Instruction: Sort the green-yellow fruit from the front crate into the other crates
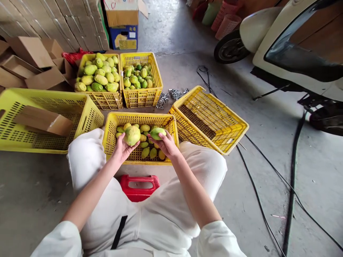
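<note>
Blue carton [118,35], its labels too small to read; my left hand [123,148] grips a large yellow-green fruit [132,135], my right hand [168,144] a smooth, smaller green fruit [157,133].

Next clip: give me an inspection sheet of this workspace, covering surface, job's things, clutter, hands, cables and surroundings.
Surface: grey floor, with scattered specks of debris.
Job's things: larger yellow-green fruit, greener fruit, and a middle crate with loose fruit inside.
Clutter: open cardboard boxes piled at upper left; silvery pieces on the floor, too small to identify.
Hands: left hand holds the larger fruit, right hand the greener one.
Cables: black lines across the floor at right; the thick one may be a hose.
Surroundings: two fruit-filled crates beyond the middle crate; white two-wheeler at upper right.
</note>
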Demonstrator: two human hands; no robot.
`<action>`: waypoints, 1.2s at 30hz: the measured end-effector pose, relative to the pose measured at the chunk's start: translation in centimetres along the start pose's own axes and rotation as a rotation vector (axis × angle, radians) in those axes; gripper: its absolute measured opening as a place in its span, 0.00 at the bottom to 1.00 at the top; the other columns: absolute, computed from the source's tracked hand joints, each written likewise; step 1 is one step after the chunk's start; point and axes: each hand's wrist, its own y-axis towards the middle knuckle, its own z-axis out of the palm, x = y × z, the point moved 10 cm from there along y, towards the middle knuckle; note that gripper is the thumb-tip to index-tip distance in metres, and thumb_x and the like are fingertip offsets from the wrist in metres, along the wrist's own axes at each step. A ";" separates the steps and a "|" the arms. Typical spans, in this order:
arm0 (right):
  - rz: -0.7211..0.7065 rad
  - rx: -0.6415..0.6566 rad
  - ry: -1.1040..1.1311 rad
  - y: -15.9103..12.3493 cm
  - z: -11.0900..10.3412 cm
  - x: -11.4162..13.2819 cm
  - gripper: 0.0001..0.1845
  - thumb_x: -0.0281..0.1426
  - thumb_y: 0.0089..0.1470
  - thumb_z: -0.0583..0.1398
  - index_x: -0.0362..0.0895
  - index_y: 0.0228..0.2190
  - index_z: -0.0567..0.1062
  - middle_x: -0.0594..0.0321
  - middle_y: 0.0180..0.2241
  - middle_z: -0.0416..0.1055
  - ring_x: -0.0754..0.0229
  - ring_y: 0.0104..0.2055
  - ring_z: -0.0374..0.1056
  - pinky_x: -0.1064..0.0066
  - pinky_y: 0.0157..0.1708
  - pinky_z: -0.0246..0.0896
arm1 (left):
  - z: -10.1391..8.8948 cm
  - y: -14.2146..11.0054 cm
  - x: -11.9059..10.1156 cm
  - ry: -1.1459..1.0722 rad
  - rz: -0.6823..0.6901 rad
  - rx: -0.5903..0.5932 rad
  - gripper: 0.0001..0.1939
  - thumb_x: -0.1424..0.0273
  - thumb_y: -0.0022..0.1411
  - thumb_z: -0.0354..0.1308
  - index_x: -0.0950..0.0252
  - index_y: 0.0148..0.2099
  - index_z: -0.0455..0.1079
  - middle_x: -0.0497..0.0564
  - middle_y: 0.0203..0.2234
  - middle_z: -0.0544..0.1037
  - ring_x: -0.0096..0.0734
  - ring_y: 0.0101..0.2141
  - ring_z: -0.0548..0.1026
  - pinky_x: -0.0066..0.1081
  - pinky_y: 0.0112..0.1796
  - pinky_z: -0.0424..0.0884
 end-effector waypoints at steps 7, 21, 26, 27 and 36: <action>0.003 -0.030 -0.201 -0.5 -0.1 0.4 0.41 0.53 0.33 0.85 0.53 0.45 0.78 0.65 0.42 0.78 0.56 0.44 0.74 0.68 0.39 0.73 | -0.4 0.8 -0.9 -0.002 0.043 0.007 0.22 0.66 0.71 0.66 0.60 0.65 0.75 0.57 0.54 0.87 0.44 0.55 0.86 0.35 0.51 0.88; 0.102 -0.006 -0.130 0.1 0.1 -1.0 0.42 0.49 0.32 0.86 0.52 0.47 0.79 0.66 0.42 0.81 0.60 0.39 0.77 0.67 0.42 0.80 | -1.2 1.1 -0.8 0.028 0.081 -0.023 0.23 0.68 0.68 0.66 0.57 0.64 0.74 0.56 0.55 0.88 0.46 0.63 0.83 0.33 0.54 0.86; 0.044 -0.098 -0.125 0.3 -1.0 -0.6 0.41 0.46 0.30 0.85 0.51 0.44 0.78 0.67 0.40 0.78 0.61 0.38 0.72 0.68 0.39 0.75 | -1.5 1.0 -1.1 -0.020 0.067 -0.053 0.13 0.68 0.74 0.60 0.59 0.58 0.76 0.55 0.47 0.88 0.43 0.54 0.86 0.32 0.47 0.87; 0.036 -0.100 -0.118 0.4 -1.1 -0.6 0.40 0.46 0.30 0.85 0.51 0.43 0.78 0.66 0.40 0.78 0.59 0.40 0.73 0.68 0.40 0.74 | -1.5 1.0 -1.0 -0.031 0.050 -0.045 0.12 0.68 0.75 0.59 0.60 0.57 0.76 0.56 0.45 0.88 0.43 0.51 0.86 0.33 0.46 0.87; 0.020 0.007 -0.026 0.7 0.3 -0.4 0.41 0.49 0.37 0.82 0.54 0.52 0.80 0.63 0.45 0.81 0.48 0.50 0.81 0.58 0.50 0.80 | -0.9 0.8 -0.6 -0.054 0.042 -0.015 0.18 0.71 0.73 0.60 0.62 0.62 0.77 0.57 0.49 0.88 0.42 0.52 0.86 0.35 0.51 0.88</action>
